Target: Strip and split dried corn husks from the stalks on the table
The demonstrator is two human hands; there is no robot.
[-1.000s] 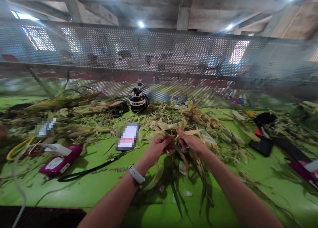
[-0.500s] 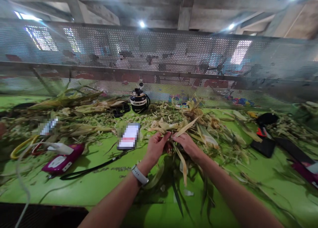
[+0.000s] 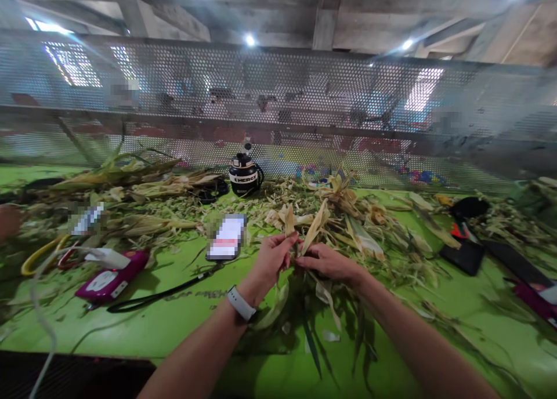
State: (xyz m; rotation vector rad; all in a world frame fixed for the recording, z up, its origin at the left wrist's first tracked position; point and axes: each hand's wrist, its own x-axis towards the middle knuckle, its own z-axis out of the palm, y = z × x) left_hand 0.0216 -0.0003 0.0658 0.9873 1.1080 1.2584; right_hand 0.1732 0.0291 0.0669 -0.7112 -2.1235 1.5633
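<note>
In front of me, my left hand, with a pale watch band at the wrist, pinches a strip of dried corn husk. Close beside it, my right hand is closed on the base of another corn husk strip that points up and away. The fingertips of both hands almost meet, and the spot between them is partly hidden. Below the hands hang loose husk ends and long green leaf strips. A heap of dry husks lies just beyond the right hand.
A phone lies left of my hands, near a black strap and a purple power strip. Behind stand a dark jug and a perforated metal screen. At left edge, another person's hand shows. A black pouch lies right.
The husk strip at my right hand now points more steeply upward, and another strip stands up by my left fingers. My right hand has moved slightly lower.
</note>
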